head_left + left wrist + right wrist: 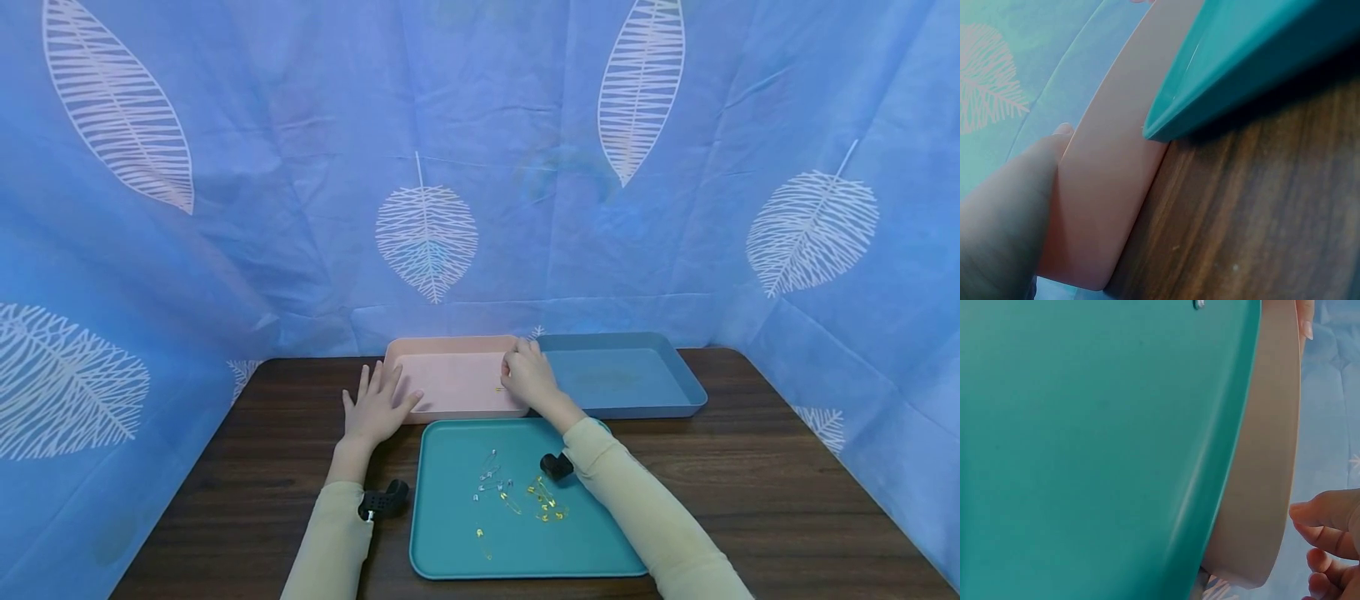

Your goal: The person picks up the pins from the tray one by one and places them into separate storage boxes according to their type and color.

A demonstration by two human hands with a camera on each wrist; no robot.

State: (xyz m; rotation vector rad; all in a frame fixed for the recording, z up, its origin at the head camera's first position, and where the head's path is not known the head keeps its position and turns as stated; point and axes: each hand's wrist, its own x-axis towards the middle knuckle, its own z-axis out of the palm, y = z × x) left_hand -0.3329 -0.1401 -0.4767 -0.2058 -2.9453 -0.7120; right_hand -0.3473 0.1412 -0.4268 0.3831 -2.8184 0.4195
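We see thin gold pins [544, 517] in a loose bunch near the middle of a flat green-blue tray [450, 517]. Shiny silver pins [500, 487] lie scattered to their left. One more gold pin [480, 532] lies apart, closer to us. Behind sits a pink tray [450, 379], with a tiny gold pin [498, 389] showing near its right end.

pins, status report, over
Left grip at pink tray's left end. Right grip curled over its right end. Gold pin inside, more pins on teal tray. Nothing visibly blocking.

Left grip [375, 412] splayed, right grip [529, 375] curled inward, both arms [330, 533] stretched forward
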